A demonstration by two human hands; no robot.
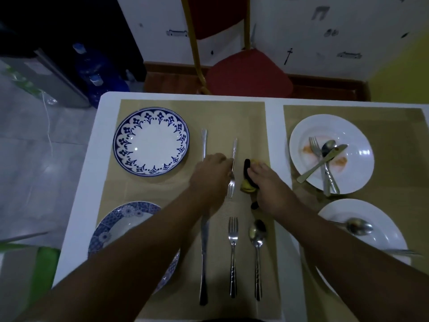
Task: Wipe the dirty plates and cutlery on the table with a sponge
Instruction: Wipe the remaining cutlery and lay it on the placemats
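My left hand (210, 175) grips a fork (232, 173) lying on the tan placemat (232, 117), tines toward me. My right hand (267, 184) is shut on a yellow and black sponge (246, 185), just right of the fork. A clean blue-patterned plate (151, 141) sits at the far left, and another blue plate (120, 225) lies partly under my left forearm. To the right, a white plate (352, 129) with orange smears holds a fork, spoon and knife. A nearer white plate (380, 219) holds a spoon (357, 226).
On the near mat lie a knife (203, 259), a fork (233, 252) and a spoon (257, 247). Another knife (204, 141) lies beyond my left hand. A red chair (248, 75) stands past the white table's (106, 145) far edge. Blue water bottles (92, 73) stand on the floor at left.
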